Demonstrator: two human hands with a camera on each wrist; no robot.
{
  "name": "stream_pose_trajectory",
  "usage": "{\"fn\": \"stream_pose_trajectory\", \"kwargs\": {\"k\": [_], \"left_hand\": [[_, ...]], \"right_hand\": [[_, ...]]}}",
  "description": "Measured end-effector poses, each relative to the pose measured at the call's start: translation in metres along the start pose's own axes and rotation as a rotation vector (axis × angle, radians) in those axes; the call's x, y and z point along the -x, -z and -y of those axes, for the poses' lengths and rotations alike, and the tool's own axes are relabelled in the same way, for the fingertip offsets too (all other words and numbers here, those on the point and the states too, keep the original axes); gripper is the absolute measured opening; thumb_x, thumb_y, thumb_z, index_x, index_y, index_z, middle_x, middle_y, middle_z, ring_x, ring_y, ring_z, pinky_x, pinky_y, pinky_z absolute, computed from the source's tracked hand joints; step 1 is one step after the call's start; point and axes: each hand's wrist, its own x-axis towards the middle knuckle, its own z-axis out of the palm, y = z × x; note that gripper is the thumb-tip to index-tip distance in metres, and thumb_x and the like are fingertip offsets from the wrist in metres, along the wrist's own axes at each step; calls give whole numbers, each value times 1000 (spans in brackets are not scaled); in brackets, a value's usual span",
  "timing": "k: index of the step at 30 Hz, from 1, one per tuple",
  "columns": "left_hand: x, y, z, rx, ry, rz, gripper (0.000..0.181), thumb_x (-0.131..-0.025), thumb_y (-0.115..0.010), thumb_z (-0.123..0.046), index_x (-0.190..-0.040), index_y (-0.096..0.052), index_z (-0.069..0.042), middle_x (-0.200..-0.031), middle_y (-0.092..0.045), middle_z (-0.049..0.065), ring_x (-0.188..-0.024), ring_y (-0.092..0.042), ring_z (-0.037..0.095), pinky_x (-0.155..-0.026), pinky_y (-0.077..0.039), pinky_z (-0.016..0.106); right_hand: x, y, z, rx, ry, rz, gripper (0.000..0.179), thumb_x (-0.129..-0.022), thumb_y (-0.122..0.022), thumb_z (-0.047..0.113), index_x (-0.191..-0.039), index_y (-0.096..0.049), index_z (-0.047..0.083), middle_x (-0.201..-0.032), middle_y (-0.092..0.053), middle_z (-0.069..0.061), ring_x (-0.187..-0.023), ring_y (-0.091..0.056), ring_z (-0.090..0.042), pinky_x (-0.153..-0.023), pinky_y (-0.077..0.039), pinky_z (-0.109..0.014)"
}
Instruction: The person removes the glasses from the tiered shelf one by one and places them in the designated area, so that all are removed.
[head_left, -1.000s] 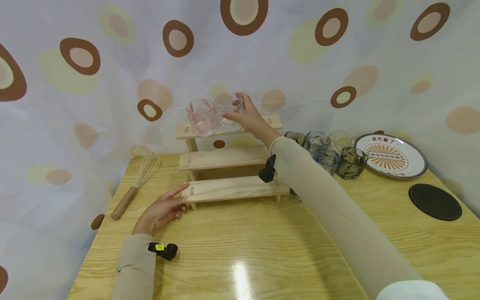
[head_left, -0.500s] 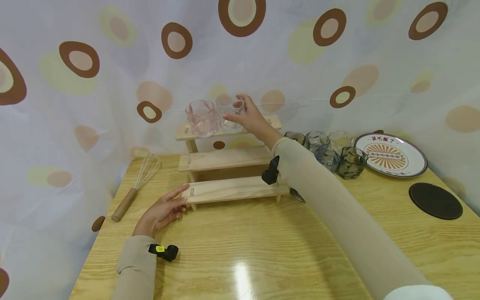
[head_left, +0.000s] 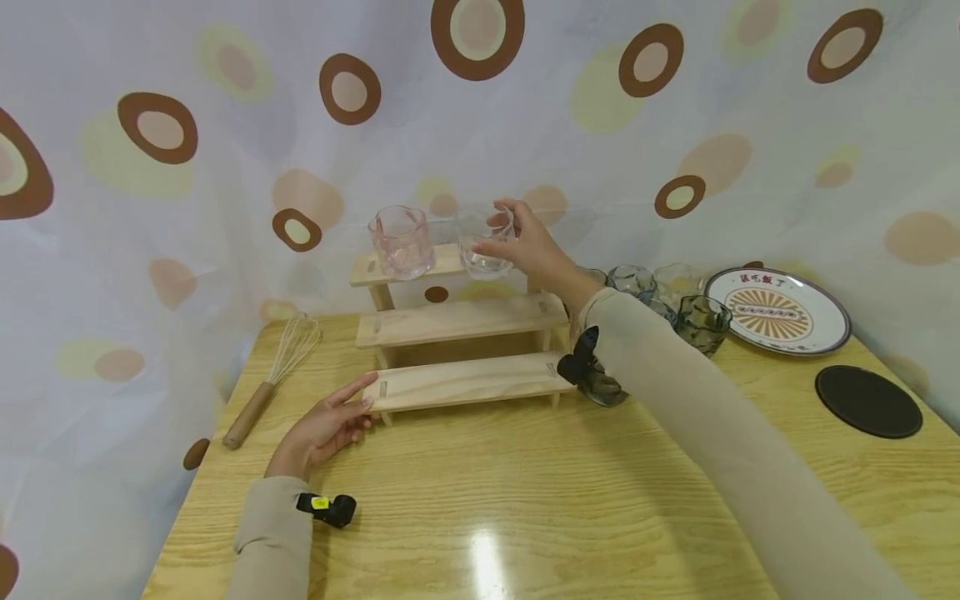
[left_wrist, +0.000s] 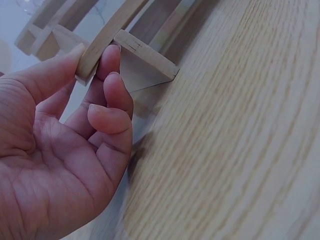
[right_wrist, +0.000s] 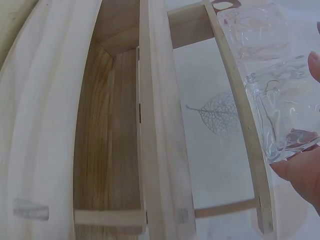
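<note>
My right hand [head_left: 534,250] holds a clear wavy glass [head_left: 478,260] by its side, upright at the top step of a three-tier wooden rack [head_left: 465,382]. To its left, a pink-tinted glass [head_left: 402,247] stands on that same step, with a gap between the two. In the right wrist view, the thumb lies along the lower part of the clear glass [right_wrist: 287,107]. My left hand [head_left: 321,432] pinches the left end of the rack's lowest board. The left wrist view shows thumb above and fingertips below the board's end [left_wrist: 95,55].
Several tinted glasses [head_left: 703,327] cluster right of the rack, partly behind my right forearm. A round patterned plate [head_left: 780,312] leans behind them, and a black oval mat [head_left: 868,402] lies in front of it. A whisk [head_left: 251,412] lies left of the rack.
My right hand has moved the clear glass to the right along the top step, opening a gap from the pink glass. The left hand keeps its hold on the rack.
</note>
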Motion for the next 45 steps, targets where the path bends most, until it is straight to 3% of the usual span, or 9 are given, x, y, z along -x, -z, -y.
{"fn": "stream_pose_trajectory", "kwargs": {"k": [8,16,22,26,31,45], "left_hand": [[0,0,2,-32,-1,0,59,-98,-53,-15,-151,-28,-21,-92,-55,2,-72,-56,8,-57,-44,20],[0,0,1,-42,-4,5,59,-99,-52,-16,-151,-26,-21,-94,-58,1,-74,-55,8,-59,-43,21],[2,0,-1,-32,2,7,58,-98,-53,-15,-150,-29,-22,-93,-57,1,-73,-55,8,-59,-43,21],[2,1,-1,-43,-5,34,57,-99,-52,-16,-151,-29,-22,-93,-57,1,-74,-55,8,-59,-43,20],[2,2,0,-27,-7,45,55,-99,-51,-15,-149,-32,-25,-96,-57,1,-74,-55,8,-59,-43,20],[2,1,1,-2,-18,54,52,-99,-51,-14,-147,-36,-27,-94,-58,2,-73,-56,7,-58,-44,19]], "right_hand": [[25,34,-5,-13,10,-16,78,-87,-71,23,-147,-23,11,-134,-40,-11,-117,-42,-20,-94,-41,-40],[51,72,-7,-18,17,-64,74,-88,-68,22,-147,-24,13,-134,-42,-9,-118,-42,-19,-96,-40,-38],[81,100,-12,23,4,-68,76,-90,-67,24,-149,-20,17,-137,-40,-8,-126,-38,-21,-100,-36,-41],[105,117,-18,53,-8,-75,75,-91,-66,21,-149,-19,18,-138,-39,-6,-127,-37,-21,-97,-40,-33],[131,130,-29,39,-19,-89,71,-92,-64,18,-148,-20,17,-137,-38,-8,-126,-38,-20,-89,-45,-20],[195,151,-64,-14,-42,-201,67,-91,-62,4,-145,-23,11,-124,-45,6,-114,-39,-11,-83,-42,-11]]}}
